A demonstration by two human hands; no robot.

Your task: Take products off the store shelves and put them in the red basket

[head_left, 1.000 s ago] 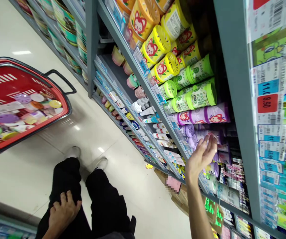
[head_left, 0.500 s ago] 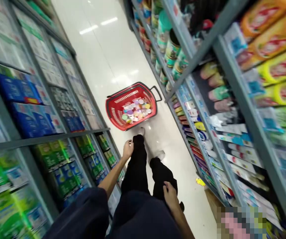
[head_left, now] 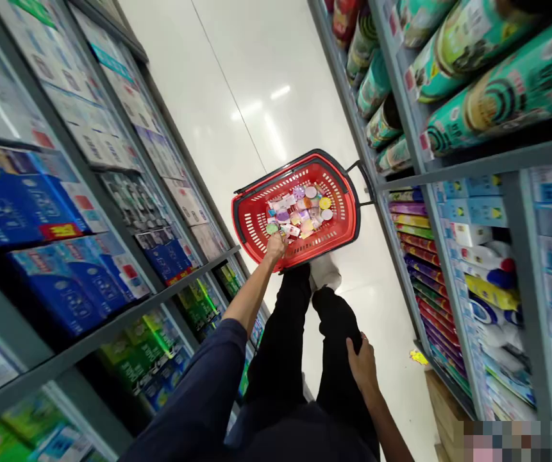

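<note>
Red basket (head_left: 262, 206) holds colourful items (head_left: 304, 215)

Open above, hemmed at the sides

The red basket (head_left: 326, 249) is gaping upward, leaving a path down but barring sideways entry. The left hand (head_left: 276, 245) is crowding its near left corner; left shelves (head_left: 122, 317) and right shelves (head_left: 487, 164) are flanking the aisle floor (head_left: 256, 70).

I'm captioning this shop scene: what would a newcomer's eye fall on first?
Probably the bright red basket on the pale floor, near the middle, holding small colourful items. The left hand is at its near rim. Large teal canisters on the upper-right shelf might come next.
</note>
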